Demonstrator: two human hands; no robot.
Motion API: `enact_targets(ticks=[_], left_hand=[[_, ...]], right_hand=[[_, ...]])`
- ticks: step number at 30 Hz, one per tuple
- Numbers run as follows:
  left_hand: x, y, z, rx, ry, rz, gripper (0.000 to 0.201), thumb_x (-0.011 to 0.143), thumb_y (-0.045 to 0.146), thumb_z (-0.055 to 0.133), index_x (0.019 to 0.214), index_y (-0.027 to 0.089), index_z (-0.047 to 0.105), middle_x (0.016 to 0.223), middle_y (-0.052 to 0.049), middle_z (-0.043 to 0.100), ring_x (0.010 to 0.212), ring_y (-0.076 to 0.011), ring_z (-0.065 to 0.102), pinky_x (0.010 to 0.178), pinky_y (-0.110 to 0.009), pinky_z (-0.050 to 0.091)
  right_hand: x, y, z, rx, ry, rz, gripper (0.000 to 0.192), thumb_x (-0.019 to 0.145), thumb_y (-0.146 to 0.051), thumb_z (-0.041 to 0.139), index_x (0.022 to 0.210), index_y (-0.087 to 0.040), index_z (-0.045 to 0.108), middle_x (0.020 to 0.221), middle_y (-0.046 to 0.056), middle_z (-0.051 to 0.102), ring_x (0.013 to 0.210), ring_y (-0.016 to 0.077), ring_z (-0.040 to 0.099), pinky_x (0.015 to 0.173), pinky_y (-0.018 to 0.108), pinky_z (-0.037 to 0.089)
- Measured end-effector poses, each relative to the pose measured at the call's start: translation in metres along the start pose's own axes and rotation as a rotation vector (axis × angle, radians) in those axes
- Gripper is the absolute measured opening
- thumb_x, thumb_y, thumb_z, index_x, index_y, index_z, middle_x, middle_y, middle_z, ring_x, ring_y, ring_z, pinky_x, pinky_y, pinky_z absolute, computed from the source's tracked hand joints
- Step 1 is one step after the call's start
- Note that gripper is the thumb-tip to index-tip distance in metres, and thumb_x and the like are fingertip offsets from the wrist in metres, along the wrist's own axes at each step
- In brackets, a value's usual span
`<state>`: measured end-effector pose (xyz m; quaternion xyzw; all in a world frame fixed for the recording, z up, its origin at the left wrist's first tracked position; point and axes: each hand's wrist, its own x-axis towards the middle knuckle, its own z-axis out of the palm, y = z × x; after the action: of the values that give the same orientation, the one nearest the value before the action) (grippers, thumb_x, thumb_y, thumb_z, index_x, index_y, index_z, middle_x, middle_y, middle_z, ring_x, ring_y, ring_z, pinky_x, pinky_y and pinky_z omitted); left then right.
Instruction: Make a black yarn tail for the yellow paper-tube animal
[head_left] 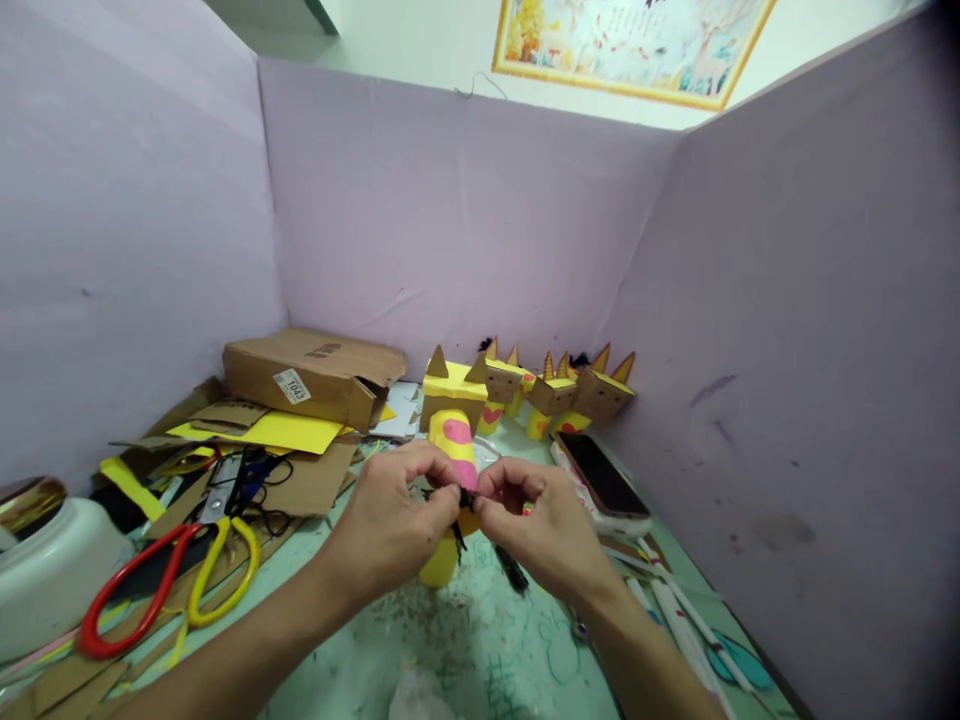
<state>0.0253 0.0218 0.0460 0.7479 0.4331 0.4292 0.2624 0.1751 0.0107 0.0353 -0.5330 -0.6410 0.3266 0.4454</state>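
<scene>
Black fuzzy strand (466, 497) is pinched between left hand (390, 525) and right hand (544, 530) mid-bench before an unfinished yellow tube figure (454, 450), four finished figures (555, 390) lining the far edge.

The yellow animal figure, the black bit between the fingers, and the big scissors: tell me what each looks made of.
Yellow animal figure: matte yellow paper over brown cardboard, raw brown ears and edges showing. Black bit pinched by left hand and right hand: thin and fuzzy, maybe yarn or pipe cleaner. Scissors: glossy red and yellow plastic handles, dull metal blades.
</scene>
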Motion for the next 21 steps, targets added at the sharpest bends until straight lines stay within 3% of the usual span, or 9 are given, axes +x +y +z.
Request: enact_targets(ticks=[5,11,15,19,21], left_hand=[[0.0017,-0.0026,-0.0004,0.040,0.016,-0.095,0.009,0.067,0.017,0.049,0.060,0.018,0.054,0.069,-0.001,0.062,0.069,-0.0170,0.055,0.067,-0.029,0.041],[0.0037,-0.0057,-0.0017,-0.111,0.001,-0.210,0.014,0.071,0.024,0.048,0.060,0.018,0.055,0.063,0.001,0.056,0.066,-0.0169,0.049,0.063,-0.030,0.038],[0.0030,-0.0050,-0.0032,-0.193,-0.027,-0.182,0.014,0.075,0.024,0.049,0.064,0.018,0.056,0.066,0.001,0.057,0.068,-0.0162,0.050,0.064,-0.029,0.039],[0.0016,-0.0018,-0.0046,-0.203,-0.043,-0.108,0.014,0.078,0.024,0.051,0.067,0.018,0.059,0.071,0.001,0.062,0.071,-0.0153,0.054,0.068,-0.027,0.041],[0.0010,-0.0004,-0.0050,-0.181,-0.048,-0.066,0.013,0.078,0.023,0.052,0.069,0.018,0.060,0.072,0.001,0.063,0.072,-0.0151,0.056,0.069,-0.026,0.041]], right_hand=[[0.0017,0.0014,-0.0015,0.106,-0.044,-0.003,0.004,0.054,-0.019,0.047,0.054,-0.018,0.051,0.049,-0.005,0.041,0.048,0.0081,0.033,0.045,0.022,0.024],[0.0044,0.0052,-0.0034,0.235,-0.098,0.049,0.004,0.055,-0.021,0.048,0.056,-0.018,0.048,0.051,-0.006,0.041,0.048,0.0069,0.032,0.045,0.021,0.023],[0.0053,0.0018,-0.0077,0.148,-0.064,0.074,0.010,0.054,-0.022,0.052,0.063,-0.018,0.051,0.054,-0.006,0.044,0.046,0.0065,0.033,0.043,0.021,0.023],[0.0028,-0.0031,-0.0093,-0.001,-0.066,0.006,0.028,0.058,-0.027,0.063,0.084,-0.018,0.061,0.070,-0.003,0.054,0.047,0.0069,0.036,0.044,0.022,0.027],[0.0008,-0.0031,-0.0075,-0.059,-0.068,-0.038,0.027,0.060,-0.032,0.068,0.084,-0.018,0.064,0.068,-0.003,0.055,0.049,0.0081,0.037,0.046,0.023,0.028]])
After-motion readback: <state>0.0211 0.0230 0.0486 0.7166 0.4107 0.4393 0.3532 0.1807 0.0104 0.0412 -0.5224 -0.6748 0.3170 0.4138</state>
